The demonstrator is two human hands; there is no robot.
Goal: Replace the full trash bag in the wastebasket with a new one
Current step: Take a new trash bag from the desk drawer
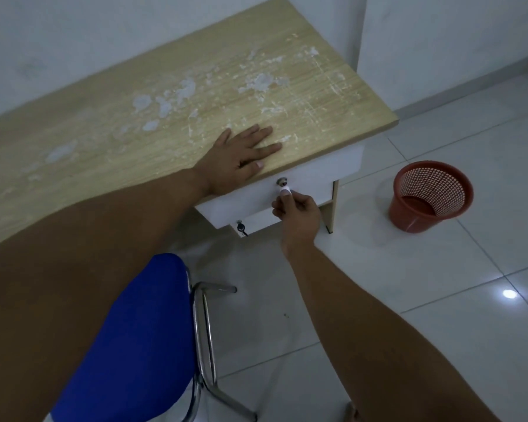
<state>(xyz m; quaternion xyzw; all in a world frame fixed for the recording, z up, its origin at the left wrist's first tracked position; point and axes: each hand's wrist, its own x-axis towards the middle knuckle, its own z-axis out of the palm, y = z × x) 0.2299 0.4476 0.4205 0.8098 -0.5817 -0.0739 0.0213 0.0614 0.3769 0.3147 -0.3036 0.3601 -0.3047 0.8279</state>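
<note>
A red mesh wastebasket [430, 196] stands upright on the white tiled floor to the right of the desk, with no bag in it. My left hand [241, 159] lies flat, fingers spread, on the wooden desk top [134, 95] near its front edge. Just below, my right hand [296, 211] pinches a small white key tag [284, 188] hanging at the lock [280, 181] of the white upper drawer [244, 205]. No trash bag is in view.
A second lock with a dark key [241, 228] sits on the lower drawer. A blue-seated chair [134, 345] with a chrome frame stands close in front of me, left of the drawer. White walls close the back; tiled floor spreads right.
</note>
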